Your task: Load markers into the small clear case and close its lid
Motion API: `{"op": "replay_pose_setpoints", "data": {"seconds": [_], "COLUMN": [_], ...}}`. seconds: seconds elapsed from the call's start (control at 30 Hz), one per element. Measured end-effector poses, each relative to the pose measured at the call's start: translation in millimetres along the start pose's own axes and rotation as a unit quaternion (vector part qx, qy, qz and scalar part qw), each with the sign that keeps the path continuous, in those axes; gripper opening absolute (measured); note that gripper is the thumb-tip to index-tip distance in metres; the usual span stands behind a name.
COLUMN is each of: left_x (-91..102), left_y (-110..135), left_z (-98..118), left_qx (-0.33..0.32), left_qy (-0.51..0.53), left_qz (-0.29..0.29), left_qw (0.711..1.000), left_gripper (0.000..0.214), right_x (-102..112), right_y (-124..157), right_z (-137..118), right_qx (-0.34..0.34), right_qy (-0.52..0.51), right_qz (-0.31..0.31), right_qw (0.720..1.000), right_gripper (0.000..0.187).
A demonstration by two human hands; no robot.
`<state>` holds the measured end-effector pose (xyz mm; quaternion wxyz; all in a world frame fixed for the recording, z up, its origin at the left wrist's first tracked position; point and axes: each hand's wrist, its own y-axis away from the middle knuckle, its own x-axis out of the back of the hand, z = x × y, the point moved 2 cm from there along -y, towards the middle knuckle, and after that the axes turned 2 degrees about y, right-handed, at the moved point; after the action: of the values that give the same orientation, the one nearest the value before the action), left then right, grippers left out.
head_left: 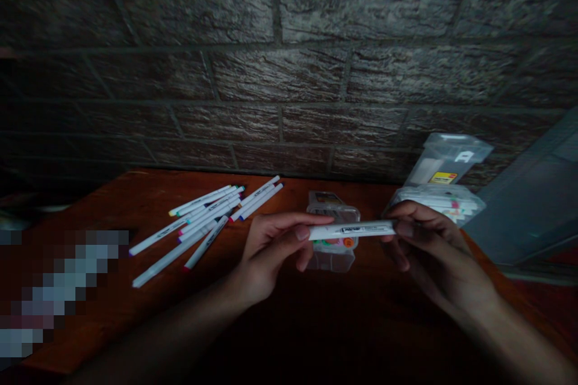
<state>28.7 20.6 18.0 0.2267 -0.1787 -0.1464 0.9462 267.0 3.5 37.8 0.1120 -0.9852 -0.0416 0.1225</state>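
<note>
A white marker [352, 229] with dark print lies level between my two hands, above the table. The thumb and fingers of my left hand [268, 255] pinch its left end. At its right end, my right hand [440, 249] grips the tip between thumb and forefinger, which hides that end. Behind and below the marker sits a small clear plastic case [334, 260], partly covered by the marker and my left fingers. An orange round mark shows on the case.
Several white markers [205, 216] with coloured ends lie loosely on the wooden table [112, 204] at the left. An open clear case [451, 159] holding markers stands at the right. A brick wall [289, 72] rises behind; a grey translucent panel [533, 192] is at far right.
</note>
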Motion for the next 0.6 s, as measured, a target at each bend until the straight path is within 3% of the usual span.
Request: {"op": "replay_pose_setpoints", "data": {"seconds": [0.33, 0.6], "left_x": [-3.5, -5.1], "left_y": [-1.9, -1.0], "left_z": [4.0, 6.1], "left_qx": [0.014, 0.007], "left_qy": [0.031, 0.058], "left_qz": [0.018, 0.012], "left_qw": [0.999, 0.998], "left_gripper": [0.033, 0.034], "right_x": [1.2, -1.6], "right_y": [0.4, -0.7], "right_z": [0.1, -0.7], "right_qx": [-0.009, -0.024], "right_qy": [0.021, -0.024], "right_qz": [0.007, 0.006], "right_qw": [1.000, 0.999], "right_gripper": [0.011, 0.015]}}
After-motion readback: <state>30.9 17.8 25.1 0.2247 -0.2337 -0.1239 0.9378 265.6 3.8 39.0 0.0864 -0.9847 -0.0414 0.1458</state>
